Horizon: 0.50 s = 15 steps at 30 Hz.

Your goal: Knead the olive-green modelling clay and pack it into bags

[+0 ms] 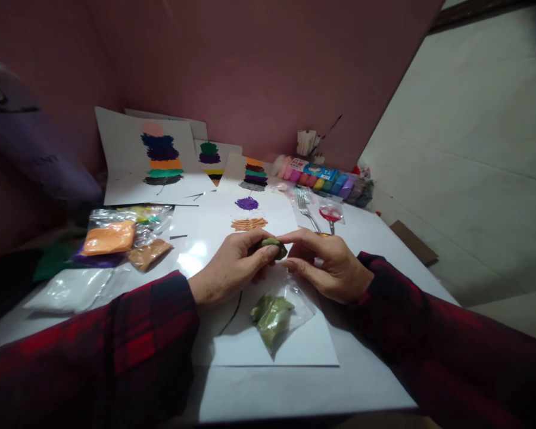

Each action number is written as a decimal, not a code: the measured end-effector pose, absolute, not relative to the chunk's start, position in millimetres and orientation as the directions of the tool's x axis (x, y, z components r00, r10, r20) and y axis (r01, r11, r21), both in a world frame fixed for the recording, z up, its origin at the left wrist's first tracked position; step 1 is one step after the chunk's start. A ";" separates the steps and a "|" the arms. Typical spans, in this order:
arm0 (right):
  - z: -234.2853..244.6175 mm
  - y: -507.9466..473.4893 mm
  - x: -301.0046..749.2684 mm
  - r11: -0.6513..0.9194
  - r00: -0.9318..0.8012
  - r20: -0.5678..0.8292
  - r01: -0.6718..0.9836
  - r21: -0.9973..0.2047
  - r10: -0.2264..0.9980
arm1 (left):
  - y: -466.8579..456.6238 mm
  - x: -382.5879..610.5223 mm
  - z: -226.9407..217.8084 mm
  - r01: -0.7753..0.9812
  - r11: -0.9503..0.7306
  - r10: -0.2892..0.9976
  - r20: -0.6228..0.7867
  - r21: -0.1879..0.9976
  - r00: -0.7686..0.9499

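A small lump of olive green clay (273,243) is pinched between my left hand (232,265) and my right hand (328,265) above a white sheet of paper (295,348). Both hands meet at the lump, fingertips touching it. Just below them lies a clear plastic bag with more green clay (272,316) on the sheet. Both arms wear red and black plaid sleeves.
Bags of orange and brown clay (116,237) lie at the left. A fork (307,213), red scissors (331,214) and a row of coloured clay packs (326,179) sit at the back right. Sheets with layered clay pictures (163,158) lean at the back wall.
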State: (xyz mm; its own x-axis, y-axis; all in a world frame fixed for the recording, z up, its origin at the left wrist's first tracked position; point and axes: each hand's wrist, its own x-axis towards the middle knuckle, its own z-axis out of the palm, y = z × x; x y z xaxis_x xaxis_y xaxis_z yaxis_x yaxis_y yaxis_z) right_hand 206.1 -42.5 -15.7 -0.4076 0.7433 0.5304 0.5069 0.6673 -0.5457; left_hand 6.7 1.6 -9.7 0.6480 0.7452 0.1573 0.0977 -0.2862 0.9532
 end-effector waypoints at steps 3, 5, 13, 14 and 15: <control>-15.4 -42.6 206.4 0.680 -0.419 0.537 0.487 -0.548 0.732 | 1.6 6.2 -10.1 0.106 -0.295 0.743 0.158 0.950 0.650; -15.4 -42.6 206.9 0.679 -0.422 0.534 0.495 -0.542 0.733 | 1.8 5.7 -10.4 0.108 -0.298 0.743 0.159 0.949 0.650; -15.7 -42.2 209.0 0.686 -0.432 0.535 0.499 -0.529 0.726 | 2.6 5.4 -11.0 0.106 -0.309 0.742 0.170 0.945 0.649; -15.7 -42.3 209.1 0.685 -0.430 0.534 0.502 -0.529 0.728 | 2.4 5.4 -11.1 0.109 -0.306 0.743 0.165 0.946 0.649; -15.8 -42.3 209.2 0.683 -0.430 0.532 0.504 -0.529 0.729 | 2.2 5.3 -11.0 0.113 -0.304 0.744 0.161 0.946 0.649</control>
State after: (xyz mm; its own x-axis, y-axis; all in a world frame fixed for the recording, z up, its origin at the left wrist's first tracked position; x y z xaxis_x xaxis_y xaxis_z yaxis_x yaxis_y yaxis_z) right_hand 209.2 -42.3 -15.8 -0.4297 0.7293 0.5325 0.5037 0.6830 -0.5290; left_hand 5.3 2.2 -11.0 0.6489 0.7436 0.1615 0.1126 -0.3037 0.9461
